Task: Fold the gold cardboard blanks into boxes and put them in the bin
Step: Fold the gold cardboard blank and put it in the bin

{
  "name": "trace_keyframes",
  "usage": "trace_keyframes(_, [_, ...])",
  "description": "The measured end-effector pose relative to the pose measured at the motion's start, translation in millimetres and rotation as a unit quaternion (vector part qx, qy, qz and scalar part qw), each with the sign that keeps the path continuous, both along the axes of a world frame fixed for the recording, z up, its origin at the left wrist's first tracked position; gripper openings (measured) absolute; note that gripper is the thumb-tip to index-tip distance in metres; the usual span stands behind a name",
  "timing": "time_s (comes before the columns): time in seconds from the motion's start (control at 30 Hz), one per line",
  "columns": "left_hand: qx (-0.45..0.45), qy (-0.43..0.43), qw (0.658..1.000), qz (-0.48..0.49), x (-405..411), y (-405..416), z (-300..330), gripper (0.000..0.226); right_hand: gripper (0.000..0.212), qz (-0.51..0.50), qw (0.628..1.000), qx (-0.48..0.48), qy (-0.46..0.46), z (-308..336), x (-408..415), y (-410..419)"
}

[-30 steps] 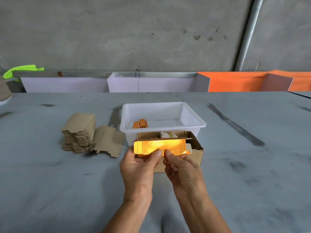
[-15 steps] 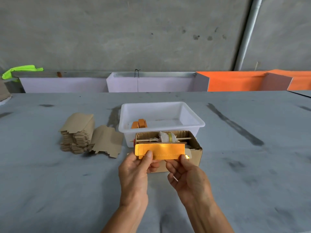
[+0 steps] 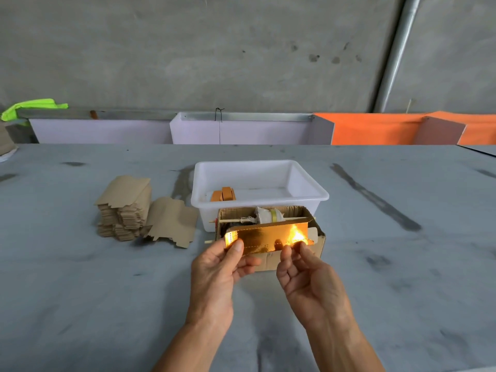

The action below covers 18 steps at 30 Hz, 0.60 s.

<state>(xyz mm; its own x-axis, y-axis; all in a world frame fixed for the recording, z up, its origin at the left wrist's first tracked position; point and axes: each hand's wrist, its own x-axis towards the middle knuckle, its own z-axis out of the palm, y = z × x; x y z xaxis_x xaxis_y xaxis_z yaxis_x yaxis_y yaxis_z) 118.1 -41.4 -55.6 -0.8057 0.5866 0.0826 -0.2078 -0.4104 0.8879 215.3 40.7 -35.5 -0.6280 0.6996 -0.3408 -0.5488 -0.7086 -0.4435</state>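
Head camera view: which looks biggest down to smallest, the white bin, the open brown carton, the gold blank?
1. white bin
2. brown carton, though it sits nearer and is partly hidden
3. gold blank, plainly smallest

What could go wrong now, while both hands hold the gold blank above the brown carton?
1. The left hand and right hand pinch the gold blank only at its lower edge, so it may slip and fall into the open brown carton beneath it.
2. Strong glare hides part of its dashed fold lines, so a crease may go crooked.
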Motion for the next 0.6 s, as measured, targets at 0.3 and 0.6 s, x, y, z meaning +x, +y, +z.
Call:
trace_keyframes(0.3, [0.016,-0.012,1.0,-0.018,-5,4,1,0.01,0.015,-0.014,1.0,0.016,0.008,-6,-5,4])
trace_keyframes(0.6, [-0.027,0.168,0.985,-0.019,-4,-1,1,0.022,0.021,0.026,0.994,0.102,-0.035,-12,-5,2])
